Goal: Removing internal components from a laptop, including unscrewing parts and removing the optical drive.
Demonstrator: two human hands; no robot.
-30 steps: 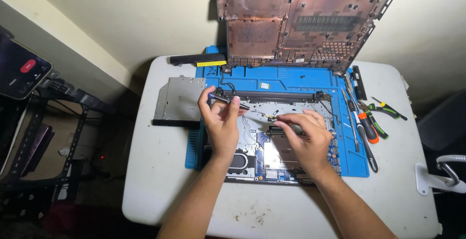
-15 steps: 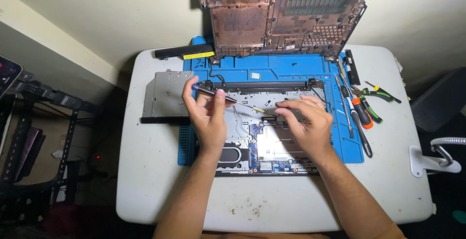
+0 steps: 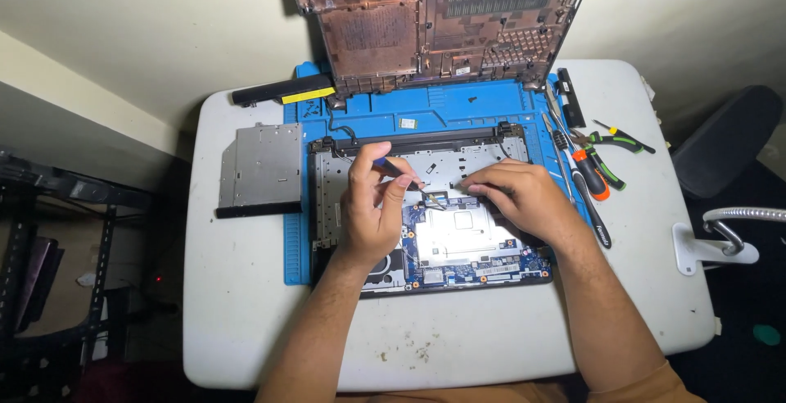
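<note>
An opened laptop base lies on a blue work mat, its blue circuit board exposed. My left hand grips a small blue-handled tool, its tip angled down toward the board's upper edge. My right hand rests flat on the laptop's inside, fingertips pressing near the tool tip. Both hands meet over the middle of the chassis.
A removed bottom cover leans against the wall behind the mat. A grey optical drive and a black battery with a yellow label lie to the left. Screwdrivers and pliers lie along the mat's right edge, on a white table.
The camera view has shifted slightly. My left hand has moved down and right, bringing the tool closer to the board; my right hand stays on the chassis.
</note>
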